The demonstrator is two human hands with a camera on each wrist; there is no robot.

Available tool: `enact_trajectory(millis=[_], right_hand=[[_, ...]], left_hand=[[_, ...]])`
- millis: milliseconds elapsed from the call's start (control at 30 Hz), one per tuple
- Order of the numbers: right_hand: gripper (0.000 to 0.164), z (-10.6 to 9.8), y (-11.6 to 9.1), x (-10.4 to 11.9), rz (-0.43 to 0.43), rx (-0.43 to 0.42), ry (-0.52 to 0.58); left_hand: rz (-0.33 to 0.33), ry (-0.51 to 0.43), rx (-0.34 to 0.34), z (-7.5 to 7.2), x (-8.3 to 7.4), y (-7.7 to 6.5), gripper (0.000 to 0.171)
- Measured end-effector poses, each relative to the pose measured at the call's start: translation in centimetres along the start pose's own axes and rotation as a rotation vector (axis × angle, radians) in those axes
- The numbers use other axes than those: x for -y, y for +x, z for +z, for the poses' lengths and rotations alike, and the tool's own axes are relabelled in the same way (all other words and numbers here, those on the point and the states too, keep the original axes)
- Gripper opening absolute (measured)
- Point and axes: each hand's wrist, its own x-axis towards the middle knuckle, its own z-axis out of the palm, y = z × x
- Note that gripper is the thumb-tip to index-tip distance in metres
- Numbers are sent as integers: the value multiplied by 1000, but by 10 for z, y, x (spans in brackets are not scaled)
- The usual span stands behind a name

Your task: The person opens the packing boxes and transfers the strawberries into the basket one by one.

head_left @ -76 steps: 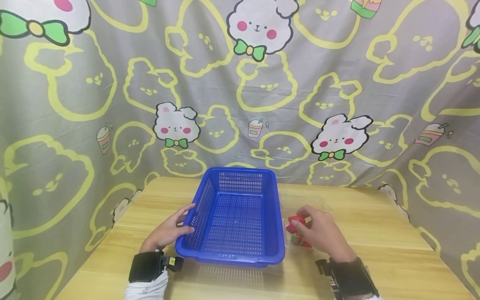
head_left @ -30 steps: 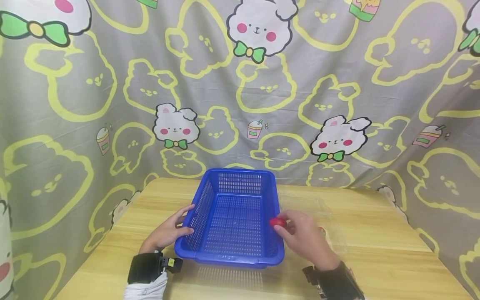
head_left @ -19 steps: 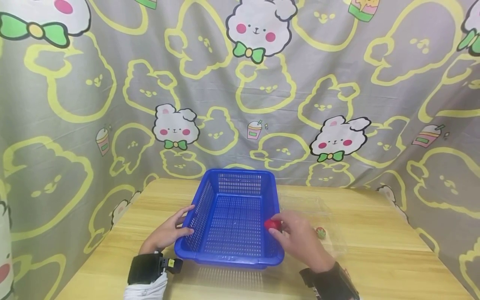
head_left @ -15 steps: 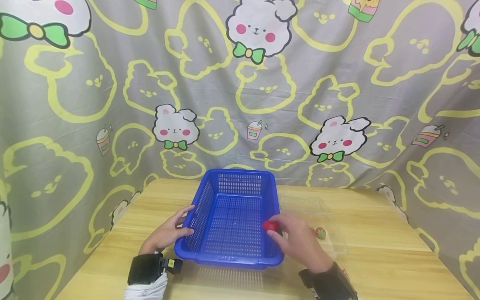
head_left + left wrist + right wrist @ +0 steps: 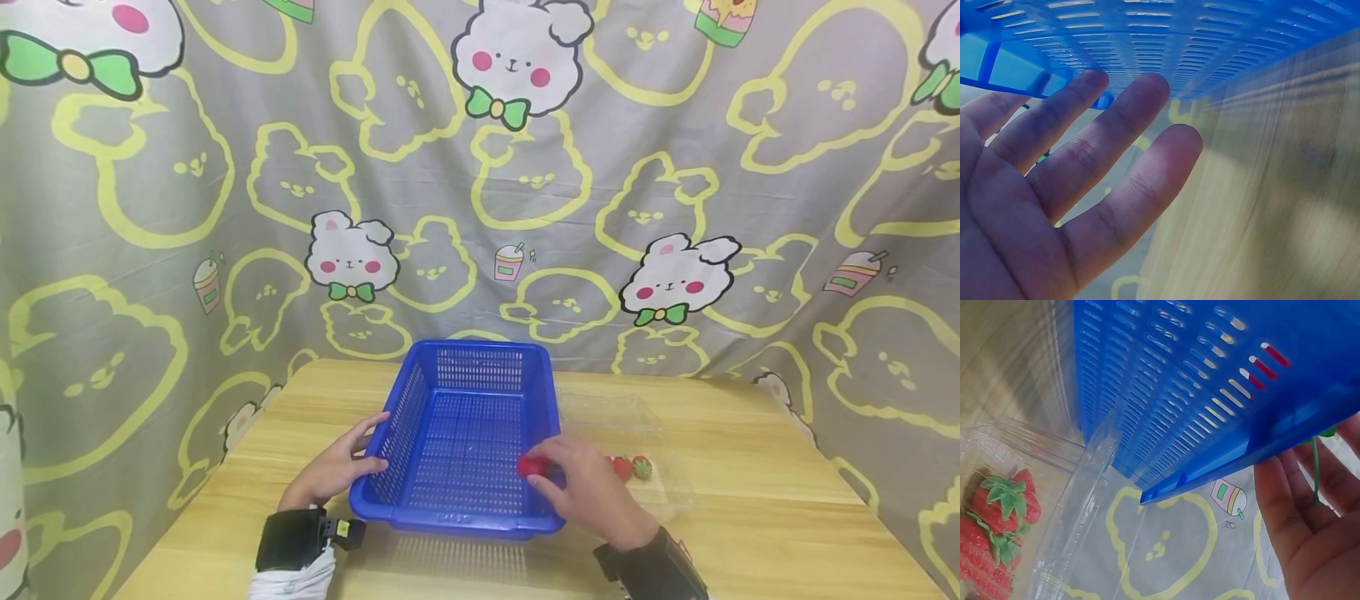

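Observation:
A blue slotted plastic basket (image 5: 457, 522) stands in the middle of the table in the head view. Against its left side rests my left hand (image 5: 333, 464), the fingers spread and fairly straight along the slotted wall in the left wrist view. My right hand (image 5: 596, 492) reaches over the right rim and pinches a red strawberry (image 5: 528, 465) just inside the basket. Through the slots, bits of red show in the right wrist view, and a green leaf (image 5: 1329, 432) shows by the fingers. Several more strawberries (image 5: 1000, 503) lie in a clear plastic box (image 5: 1075, 512) to the right.
The clear lid part (image 5: 609, 408) of the box lies behind the strawberries, close to the basket's right side. A wooden table (image 5: 787, 517) carries everything. Patterned grey cloth (image 5: 450, 183) hangs around its back and sides.
My right hand has lifted a strawberry out of the clear box and carried it left over the basket's right rim. More strawberries in the box now show. The left hand has stayed put.

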Motion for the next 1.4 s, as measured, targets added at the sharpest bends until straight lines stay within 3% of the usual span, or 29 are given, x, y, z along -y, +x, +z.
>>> enact_trajectory(millis=[400,833,1067,1400], right_hand=[[17,-1,-2,-3,-71,75,-44],[14,-3,-1,1,-12,197,-73],[13,-4,-1,2,-22,205,-61],[5,0,-1,-3,-183,105,-59]], left_hand=[[-1,-7,6,0,0,0,75],[10,-24,26,-1,1,0,75],[9,-23,26,-1,1,0,75],[8,-46,27,0,1,0,75]])
